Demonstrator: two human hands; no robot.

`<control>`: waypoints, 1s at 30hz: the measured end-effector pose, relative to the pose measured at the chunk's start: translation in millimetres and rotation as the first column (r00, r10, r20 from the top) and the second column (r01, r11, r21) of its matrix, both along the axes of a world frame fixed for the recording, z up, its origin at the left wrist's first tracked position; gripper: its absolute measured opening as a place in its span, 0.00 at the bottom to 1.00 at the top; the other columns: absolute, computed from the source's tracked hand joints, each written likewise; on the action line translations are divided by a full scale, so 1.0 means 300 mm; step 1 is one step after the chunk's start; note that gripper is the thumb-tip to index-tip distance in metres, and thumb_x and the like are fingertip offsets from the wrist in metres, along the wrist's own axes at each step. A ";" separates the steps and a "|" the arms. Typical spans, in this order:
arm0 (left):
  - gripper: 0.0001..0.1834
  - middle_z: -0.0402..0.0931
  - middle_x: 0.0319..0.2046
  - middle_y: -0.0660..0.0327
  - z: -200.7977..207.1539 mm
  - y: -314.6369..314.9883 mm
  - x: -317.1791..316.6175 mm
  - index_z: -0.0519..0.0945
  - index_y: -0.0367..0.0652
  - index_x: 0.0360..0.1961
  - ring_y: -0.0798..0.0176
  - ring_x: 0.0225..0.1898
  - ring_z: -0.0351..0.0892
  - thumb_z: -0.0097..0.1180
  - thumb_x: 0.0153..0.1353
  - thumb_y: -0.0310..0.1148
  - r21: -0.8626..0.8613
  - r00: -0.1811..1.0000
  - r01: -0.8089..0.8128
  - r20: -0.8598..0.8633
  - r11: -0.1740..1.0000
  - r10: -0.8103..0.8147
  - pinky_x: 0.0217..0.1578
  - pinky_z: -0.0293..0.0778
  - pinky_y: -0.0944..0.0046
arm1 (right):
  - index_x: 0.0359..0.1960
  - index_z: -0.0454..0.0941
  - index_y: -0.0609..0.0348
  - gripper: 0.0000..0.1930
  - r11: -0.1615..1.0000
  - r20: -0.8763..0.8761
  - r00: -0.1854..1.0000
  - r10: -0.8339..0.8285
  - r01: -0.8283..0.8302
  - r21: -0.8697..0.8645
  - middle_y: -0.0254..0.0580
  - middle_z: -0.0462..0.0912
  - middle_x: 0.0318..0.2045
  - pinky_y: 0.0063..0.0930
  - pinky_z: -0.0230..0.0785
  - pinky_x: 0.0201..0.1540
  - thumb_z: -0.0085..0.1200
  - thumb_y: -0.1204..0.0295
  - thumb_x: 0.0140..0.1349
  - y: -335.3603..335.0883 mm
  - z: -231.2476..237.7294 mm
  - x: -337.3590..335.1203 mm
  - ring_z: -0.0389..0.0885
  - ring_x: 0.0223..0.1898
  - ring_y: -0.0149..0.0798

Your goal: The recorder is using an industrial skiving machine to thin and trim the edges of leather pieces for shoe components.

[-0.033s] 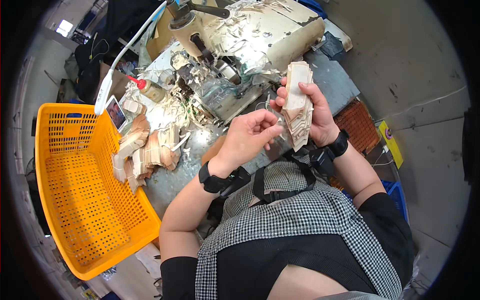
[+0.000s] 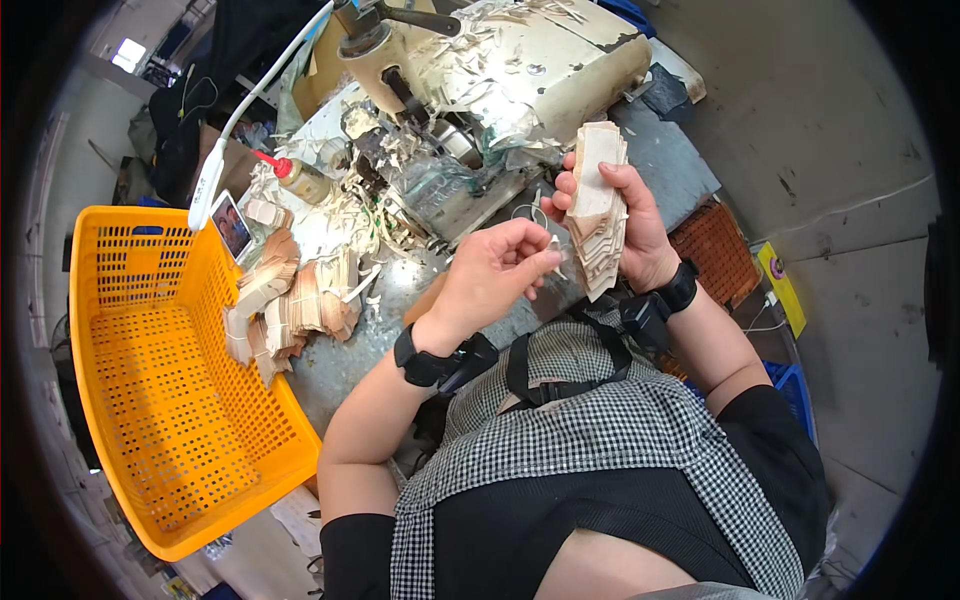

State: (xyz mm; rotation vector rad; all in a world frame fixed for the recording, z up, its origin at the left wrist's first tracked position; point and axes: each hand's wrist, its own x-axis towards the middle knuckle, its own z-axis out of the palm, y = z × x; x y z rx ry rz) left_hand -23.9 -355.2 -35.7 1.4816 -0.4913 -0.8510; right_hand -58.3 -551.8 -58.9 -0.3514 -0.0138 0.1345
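Note:
My right hand (image 2: pixel 640 225) grips a stack of pale, thin leather-like pieces (image 2: pixel 600 210), thumb on top and fingers wrapped round the far side. The pieces fan out in steps toward my body. To the left of the stack, my left hand (image 2: pixel 497 272) is closed in a pinch, thumb against forefinger. A thin pale loop (image 2: pixel 530 212), like a band or string, curves beside its fingertips. A small pale bit shows at the pinch. Whether the loop joins the stack I cannot make out.
Beyond my hands stands a cream-coloured machine (image 2: pixel 540 70) strewn with pale shavings. Tied bundles of pieces (image 2: pixel 315 300) lie on the metal table beside a yellow perforated basket (image 2: pixel 300 440). A red-capped bottle (image 2: pixel 303 182) and a white lamp arm (image 2: pixel 207 185) stand farther back.
My left hand has shifted slightly left, away from the stack. More of the thin loop shows beside its fingers. My right hand and the stack have hardly moved.

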 end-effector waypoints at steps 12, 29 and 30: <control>0.17 0.77 0.35 0.57 0.100 0.043 0.009 0.80 0.39 0.42 0.59 0.32 0.78 0.67 0.49 0.24 -0.054 0.478 -0.243 0.862 0.969 0.168 0.34 0.76 0.63 | 0.53 0.65 0.62 0.17 0.946 -0.056 0.996 -0.064 0.043 -0.322 0.44 0.79 0.37 0.33 0.76 0.46 0.49 0.68 0.67 0.082 0.034 0.066 0.81 0.42 0.40; 0.36 0.67 0.48 0.51 -0.063 -0.097 -0.007 0.68 0.36 0.53 0.49 0.50 0.69 0.71 0.43 0.34 0.079 0.535 -0.106 0.845 0.991 -0.011 0.48 0.73 0.55 | 0.51 0.67 0.61 0.16 0.819 -0.208 0.903 -0.376 0.219 -0.531 0.41 0.78 0.37 0.32 0.72 0.49 0.52 0.66 0.66 -0.048 -0.102 0.034 0.78 0.39 0.37; 0.36 0.67 0.48 0.51 -0.077 -0.118 -0.013 0.68 0.36 0.53 0.49 0.50 0.69 0.71 0.43 0.34 0.083 0.531 -0.125 0.847 0.989 -0.004 0.48 0.73 0.55 | 0.49 0.69 0.61 0.15 0.796 -0.281 0.877 -0.390 0.168 -0.581 0.40 0.79 0.37 0.30 0.72 0.49 0.53 0.66 0.66 -0.033 -0.110 0.026 0.78 0.39 0.35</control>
